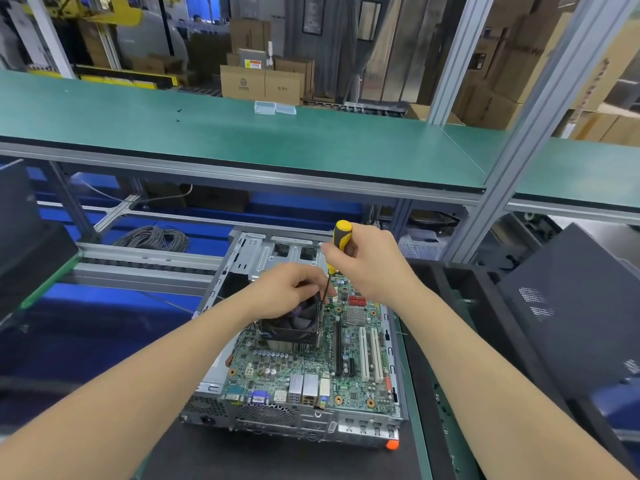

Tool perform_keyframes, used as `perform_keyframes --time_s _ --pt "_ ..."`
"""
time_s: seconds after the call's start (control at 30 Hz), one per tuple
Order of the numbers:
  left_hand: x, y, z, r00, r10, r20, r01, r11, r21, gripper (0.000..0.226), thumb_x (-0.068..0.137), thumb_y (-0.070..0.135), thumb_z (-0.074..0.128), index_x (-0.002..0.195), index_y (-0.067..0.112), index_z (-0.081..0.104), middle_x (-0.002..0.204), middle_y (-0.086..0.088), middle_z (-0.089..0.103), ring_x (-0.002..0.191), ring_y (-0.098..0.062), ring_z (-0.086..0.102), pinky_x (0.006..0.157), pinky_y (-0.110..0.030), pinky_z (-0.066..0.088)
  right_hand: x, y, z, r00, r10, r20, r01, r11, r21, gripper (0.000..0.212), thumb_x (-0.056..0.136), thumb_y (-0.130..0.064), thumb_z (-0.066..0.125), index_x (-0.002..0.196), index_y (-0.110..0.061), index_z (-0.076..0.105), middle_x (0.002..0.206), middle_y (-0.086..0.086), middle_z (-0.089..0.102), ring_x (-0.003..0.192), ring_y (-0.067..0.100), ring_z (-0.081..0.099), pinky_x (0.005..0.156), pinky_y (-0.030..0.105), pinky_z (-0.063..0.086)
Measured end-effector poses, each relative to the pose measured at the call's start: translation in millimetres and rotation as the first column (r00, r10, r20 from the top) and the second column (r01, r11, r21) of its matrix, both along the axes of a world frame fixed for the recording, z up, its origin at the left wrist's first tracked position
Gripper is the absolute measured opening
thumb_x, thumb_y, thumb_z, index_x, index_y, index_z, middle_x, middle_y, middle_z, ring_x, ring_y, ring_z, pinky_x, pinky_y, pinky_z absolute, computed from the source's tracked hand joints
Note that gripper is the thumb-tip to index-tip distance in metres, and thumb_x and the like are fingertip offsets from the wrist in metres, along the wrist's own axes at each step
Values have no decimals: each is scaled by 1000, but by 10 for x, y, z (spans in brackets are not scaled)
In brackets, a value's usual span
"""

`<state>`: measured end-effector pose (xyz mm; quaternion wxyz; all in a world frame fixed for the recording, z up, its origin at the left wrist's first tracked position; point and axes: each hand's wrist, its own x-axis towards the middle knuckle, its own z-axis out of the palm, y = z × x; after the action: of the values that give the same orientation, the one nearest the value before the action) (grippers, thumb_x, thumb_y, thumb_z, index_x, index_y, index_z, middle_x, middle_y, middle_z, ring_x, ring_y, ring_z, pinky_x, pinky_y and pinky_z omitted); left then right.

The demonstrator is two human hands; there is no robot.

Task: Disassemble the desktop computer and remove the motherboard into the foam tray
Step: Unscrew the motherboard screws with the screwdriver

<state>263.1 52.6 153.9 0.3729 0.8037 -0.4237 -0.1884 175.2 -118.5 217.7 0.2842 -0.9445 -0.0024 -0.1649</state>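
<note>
An open grey desktop case (221, 403) lies on the black mat in front of me, with its green motherboard (349, 375) bare inside. A black CPU cooler fan (291, 329) sits on the board's far left part. My left hand (287, 289) grips the top of that fan. My right hand (367, 261) holds a yellow-and-black screwdriver (341, 239) upright, its shaft running down to the fan's right edge. The tip is hard to make out against the board.
A green shelf (242, 133) with two small clear boxes (275, 108) spans above the bench. Black foam pieces (568, 306) lean at the right and a dark panel (24, 237) at the left. A grey cable coil (152, 237) lies behind the case.
</note>
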Motion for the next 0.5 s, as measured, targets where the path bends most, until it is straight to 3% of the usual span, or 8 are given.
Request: perform_keyframes --time_s 0.07,0.13,0.2,0.3,0.37,0.5 --pt "-2 4 55 998 -45 -42 43 997 -57 21 105 11 55 110 22 72 82 25 72 68 -3 65 63 -22 50 26 -44 69 997 -5 -82 8 1000 28 43 98 -38 62 77 -3 50 55 6 52 51 24 51 49 29 42" --pt "-2 -20 107 996 -67 -54 61 992 -108 15 101 24 64 105 38 70 93 19 75 86 -7 70 76 -25 53 31 -87 138 988 -24 -154 33 998 55 40 96 -38 63 77 -4 56 56 7 65 49 20 64 50 32 53" --pt "-10 -72 94 999 -23 35 27 992 -126 20 98 34 69 83 47 65 85 22 74 82 2 69 72 -10 46 25 -96 198 970 -20 -243 43 995 90 33 94 -32 65 76 -5 60 55 4 70 48 16 70 49 29 56" --pt "-22 -140 -49 993 81 88 -65 982 -176 36 97 21 71 68 42 64 76 27 72 76 11 67 66 -4 42 63 -47 351 929 -21 -370 59 994 91 25 86 -21 71 85 3 66 62 9 74 53 22 74 54 37 64" --pt "-19 -144 -100 993 89 79 -73 980 -183 33 97 21 70 71 40 67 82 27 74 83 9 69 69 -5 44 131 15 494 909 -62 -411 60 998 -19 25 86 -22 72 89 2 65 61 9 74 52 21 74 57 39 65" --pt "-4 -146 -116 994 85 75 -70 981 -178 14 100 23 66 87 23 72 90 27 75 87 7 69 72 -5 44 300 220 674 887 -200 -415 44 934 -355 37 98 -38 60 75 -9 59 47 1 66 35 16 62 46 25 53"
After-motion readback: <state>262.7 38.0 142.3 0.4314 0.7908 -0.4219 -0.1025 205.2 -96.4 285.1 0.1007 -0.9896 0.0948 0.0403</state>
